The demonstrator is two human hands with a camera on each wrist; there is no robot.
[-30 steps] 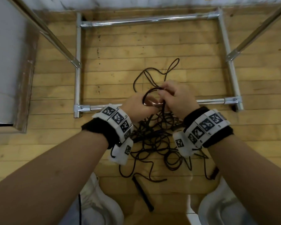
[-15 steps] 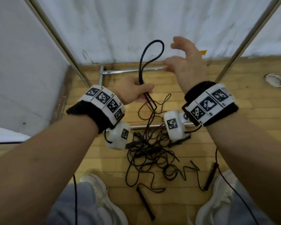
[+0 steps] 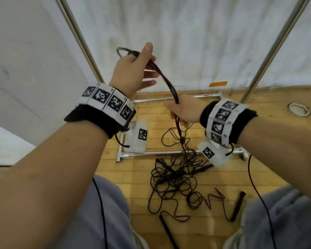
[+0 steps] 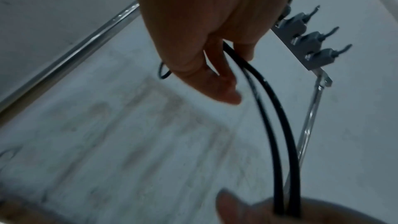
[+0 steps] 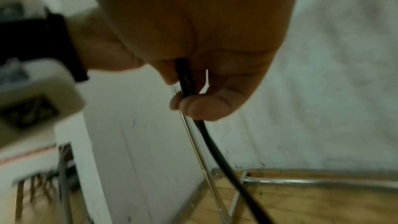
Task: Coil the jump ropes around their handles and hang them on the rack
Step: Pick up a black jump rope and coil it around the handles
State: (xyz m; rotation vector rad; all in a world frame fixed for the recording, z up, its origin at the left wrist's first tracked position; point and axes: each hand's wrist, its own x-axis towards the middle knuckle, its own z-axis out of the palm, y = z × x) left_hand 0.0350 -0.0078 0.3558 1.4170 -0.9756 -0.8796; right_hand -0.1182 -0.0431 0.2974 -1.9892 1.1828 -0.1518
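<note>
Black, doubled cord runs between the two hands: a jump rope [image 3: 166,81] folded on itself, its two strands side by side; the left hand [image 3: 133,72] is raised in front of the white wall [image 3: 196,36], fingers curled round the strands near the fold, thumb pointing up, and a small loop of rope pokes out beyond the knuckles on the far side; the left wrist view shows the pair of strands leaving that grip and dropping toward the other hand. The right hand [image 3: 185,111] sits lower and to the right, above the wooden floor [image 3: 269,133]; its thumb and fingers pinch the same two strands, which the right wrist view shows passing through the closed fingertips. Below the right hand the rope falls to the floor and joins a tangled heap of black rope [image 3: 176,178] lying between the person's knees, just in front of the rack [image 3: 162,154]'s chrome base bar; two loose black handles [image 3: 238,205] lie at the near edge of the heap, apart from both hands. A row of grey hooks [image 4: 310,40] on the rack shows in the left wrist view, just beside the left hand.
</note>
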